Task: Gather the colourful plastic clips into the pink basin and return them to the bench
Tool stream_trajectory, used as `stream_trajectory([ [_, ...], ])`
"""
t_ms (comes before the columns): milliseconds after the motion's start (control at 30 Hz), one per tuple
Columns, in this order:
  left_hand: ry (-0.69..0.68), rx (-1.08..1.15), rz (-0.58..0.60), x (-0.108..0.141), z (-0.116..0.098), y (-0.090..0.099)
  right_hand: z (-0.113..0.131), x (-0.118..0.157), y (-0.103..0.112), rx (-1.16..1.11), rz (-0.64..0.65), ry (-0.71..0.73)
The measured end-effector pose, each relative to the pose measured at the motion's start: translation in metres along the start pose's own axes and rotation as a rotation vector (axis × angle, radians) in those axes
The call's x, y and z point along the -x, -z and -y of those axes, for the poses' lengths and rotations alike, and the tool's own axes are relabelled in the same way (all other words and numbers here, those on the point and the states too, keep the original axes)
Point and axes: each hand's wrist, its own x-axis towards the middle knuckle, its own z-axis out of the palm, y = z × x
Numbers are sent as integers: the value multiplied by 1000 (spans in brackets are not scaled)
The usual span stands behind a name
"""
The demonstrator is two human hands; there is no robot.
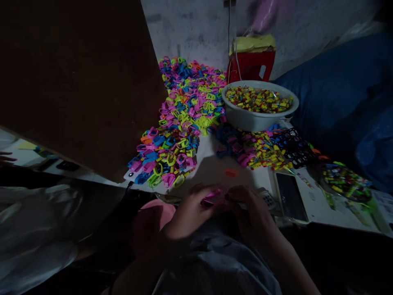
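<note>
Both hands on pink pc.

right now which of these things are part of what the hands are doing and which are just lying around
In use:
- left hand and right hand, both on a small pink plastic piece
- heap of coloured plastic loops
- white bowl of small coloured bits

Lying about:
- red plastic stool
- black mesh tray
- dark phone

You're in a dim home workshop for piecework: a heap of coloured plastic rings covers the table, a basin holds small parts, beside a rough grey wall.
</note>
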Motion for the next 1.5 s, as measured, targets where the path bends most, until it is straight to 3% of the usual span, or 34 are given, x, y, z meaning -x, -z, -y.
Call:
stream_trajectory([
  [267, 46, 71, 22, 2, 6, 0, 0, 4, 1, 79, 75, -10],
  [433, 101, 105, 117, 3, 8, 4, 9, 1, 4, 105, 262, -65],
  [633, 84, 48, 93, 4, 3, 12, 2, 3, -7, 103, 122, 7],
  [767, 77, 1, 78, 7, 2, 14, 0, 5, -7, 75, 129, -1],
  [933, 193, 183, 117, 13, -4, 17, 8, 5, -14, 145, 299, 52],
  [1033, 198, 162, 82, 13, -10, 20, 12, 8, -25, 151, 366, 105],
  [1133, 135, 45, 49, 12, -13, 25, 10, 13, -28, 50, 291, 52],
  [1233, 83, -34, 32, 14, -13, 28, 3, 17, -22, -31, 138, -27],
  [1333, 17, -95, 34, 18, -14, 30, 1, 17, -19, -89, 0, -10],
  [1500, -26, -118, 36, 23, -17, 31, 10, 10, -22, -87, -42, 36],
])
